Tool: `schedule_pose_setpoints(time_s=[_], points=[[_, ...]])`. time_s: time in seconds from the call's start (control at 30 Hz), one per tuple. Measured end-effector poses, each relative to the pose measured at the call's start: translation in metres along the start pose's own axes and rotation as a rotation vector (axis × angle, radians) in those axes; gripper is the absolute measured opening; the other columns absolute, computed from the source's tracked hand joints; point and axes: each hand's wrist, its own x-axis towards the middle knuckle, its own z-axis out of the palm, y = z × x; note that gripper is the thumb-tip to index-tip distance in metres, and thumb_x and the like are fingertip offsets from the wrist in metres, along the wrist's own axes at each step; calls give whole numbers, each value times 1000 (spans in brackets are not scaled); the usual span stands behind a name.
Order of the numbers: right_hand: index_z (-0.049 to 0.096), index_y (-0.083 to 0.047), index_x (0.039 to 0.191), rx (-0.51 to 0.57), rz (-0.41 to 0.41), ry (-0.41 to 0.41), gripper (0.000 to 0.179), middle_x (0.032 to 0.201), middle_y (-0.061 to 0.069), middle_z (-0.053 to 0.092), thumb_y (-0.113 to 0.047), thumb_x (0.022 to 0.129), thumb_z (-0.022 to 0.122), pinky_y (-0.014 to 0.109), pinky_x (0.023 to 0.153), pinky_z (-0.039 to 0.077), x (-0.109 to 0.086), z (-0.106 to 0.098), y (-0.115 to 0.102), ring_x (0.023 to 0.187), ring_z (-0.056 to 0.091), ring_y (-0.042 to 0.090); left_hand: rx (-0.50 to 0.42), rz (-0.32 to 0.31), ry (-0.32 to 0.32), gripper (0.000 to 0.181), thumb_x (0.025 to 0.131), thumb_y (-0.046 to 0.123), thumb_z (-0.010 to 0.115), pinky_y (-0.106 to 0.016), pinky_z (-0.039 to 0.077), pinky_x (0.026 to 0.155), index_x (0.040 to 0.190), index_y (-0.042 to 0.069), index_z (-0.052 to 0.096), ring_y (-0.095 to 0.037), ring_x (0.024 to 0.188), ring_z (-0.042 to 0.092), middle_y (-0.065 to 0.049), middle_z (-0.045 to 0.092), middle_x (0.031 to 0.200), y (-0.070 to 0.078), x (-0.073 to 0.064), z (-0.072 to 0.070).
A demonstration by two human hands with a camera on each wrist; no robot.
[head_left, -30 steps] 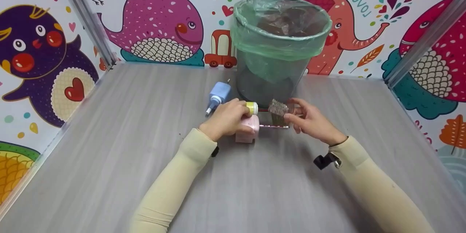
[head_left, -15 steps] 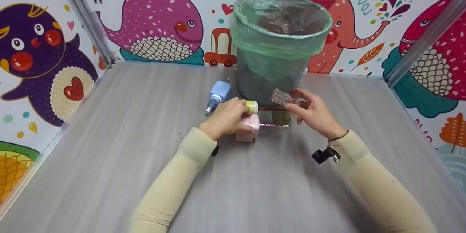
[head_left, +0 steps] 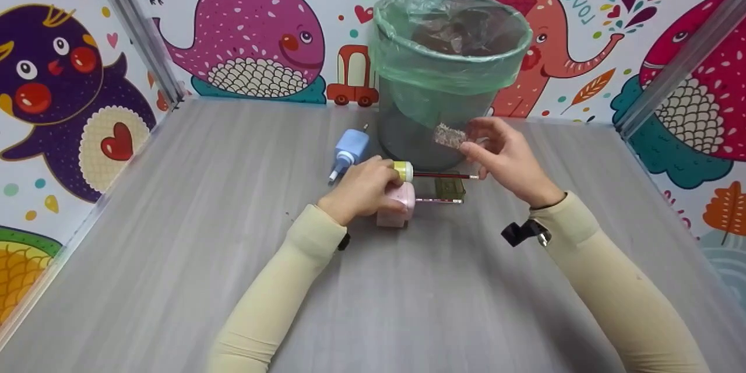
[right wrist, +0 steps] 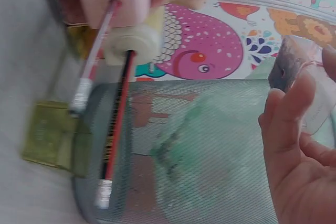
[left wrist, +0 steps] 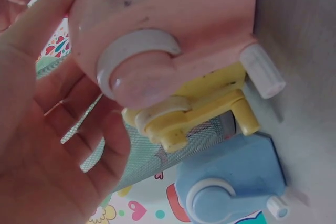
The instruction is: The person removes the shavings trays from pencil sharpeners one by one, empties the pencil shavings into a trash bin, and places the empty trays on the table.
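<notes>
My left hand (head_left: 366, 187) grips a pink crank pencil sharpener (head_left: 394, 218), with a yellow sharpener (head_left: 403, 171) close behind it. Both have crank handles, plain in the left wrist view. A red-and-black pencil (head_left: 446, 175) sticks out of the yellow one, a pink pencil (head_left: 437, 201) out of the pink one. My right hand (head_left: 508, 158) pinches a small clear shavings drawer (head_left: 450, 136) between thumb and fingers, raised before the bin. Grey-brown shavings fill it. An olive see-through drawer (head_left: 449, 187) lies on the table under the pencils.
A mesh waste bin (head_left: 434, 128) with a green liner (head_left: 449, 78) stands at the back, just behind the sharpeners. To their left a blue sharpener (head_left: 352, 144) sits on the grey table (head_left: 233, 198). Patterned panels close the back and sides.
My right hand has lifted the shavings drawer up from above the olive drawer and the pencils, toward the bin's side. My left hand stays on the pink sharpener.
</notes>
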Motion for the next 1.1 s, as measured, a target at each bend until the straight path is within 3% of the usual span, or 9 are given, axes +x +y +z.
schedule_pose_setpoints(time_s=[0.2,0.43,0.57,0.77,0.9,1.1], points=[[50,1,137,9,-56,64,48,114,4,60,-18,96,67,24,54,54,4,-11,-17,79,65,10,2,-2,-3,51,80,44,83,-39,52,90,115,8,73,-21,101,54,-7,67,114,0,0,1],[49,3,136,71,-126,214,45,113,1,60,-16,98,64,19,52,50,15,-26,-34,77,61,11,-10,-17,-10,50,81,44,82,-38,51,92,115,8,73,-21,102,53,-6,66,115,0,0,0],[52,0,134,24,-168,337,45,110,-2,62,-21,96,65,17,53,49,27,-32,-41,74,60,11,-15,-22,-13,49,81,43,82,-38,51,92,115,9,73,-21,102,53,-6,66,115,-1,0,1],[49,-12,137,-81,-92,463,52,113,-4,62,-35,94,67,17,74,50,47,-42,-51,91,59,11,-16,-22,-27,49,82,43,82,-37,51,92,117,11,73,-21,103,52,-5,66,116,0,2,2],[47,-14,140,-153,-61,493,57,114,-2,62,-40,94,67,19,80,48,60,-46,-56,94,56,9,-17,-16,-14,48,82,43,82,-37,51,91,117,11,73,-20,103,52,-4,66,115,0,2,2],[47,-13,143,-306,1,481,63,130,10,61,-44,92,69,23,88,51,71,-49,-63,98,56,8,-14,5,3,48,81,43,83,-38,52,87,114,9,73,-21,101,53,-5,66,113,-2,1,2]])
